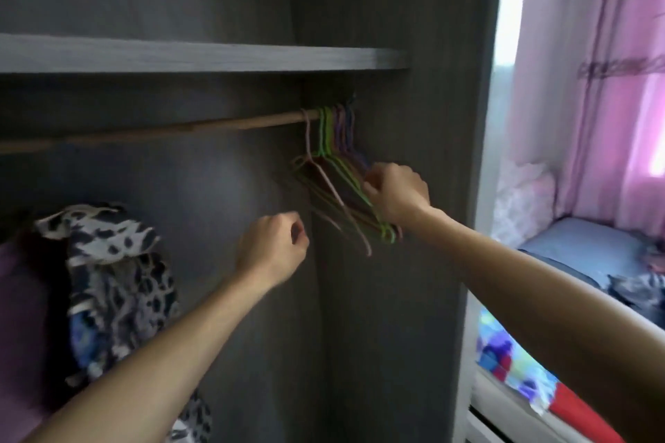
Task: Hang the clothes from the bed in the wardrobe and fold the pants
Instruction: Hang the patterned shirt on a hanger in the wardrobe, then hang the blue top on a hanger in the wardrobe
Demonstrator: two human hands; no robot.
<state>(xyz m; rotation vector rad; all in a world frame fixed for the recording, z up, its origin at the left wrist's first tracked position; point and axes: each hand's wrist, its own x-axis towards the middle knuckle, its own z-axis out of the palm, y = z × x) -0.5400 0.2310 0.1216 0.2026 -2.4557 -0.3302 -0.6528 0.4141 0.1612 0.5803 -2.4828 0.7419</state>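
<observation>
Several empty wire hangers (pixel 336 169), pink, green and purple, hang bunched at the right end of a wooden rail (pixel 162 131) inside the dark wardrobe. My right hand (pixel 396 196) grips the lower arms of the hangers, fingers curled round them. My left hand (pixel 273 250) is to the left and a little lower, fingers curled, holding nothing that I can see. A black-and-white patterned garment (pixel 108 262) hangs at the wardrobe's left. On the bed (pixel 575 252) at the right lie dark patterned clothes (pixel 644 284), partly cut off by the frame edge.
A grey shelf (pixel 201 54) runs above the rail. The wardrobe's side panel (pixel 449 119) stands just right of the hangers. Pink curtains (pixel 611 83) and a pillow (pixel 521 194) are beyond the bed. A colourful bedsheet (pixel 514 367) hangs over the bed's near side.
</observation>
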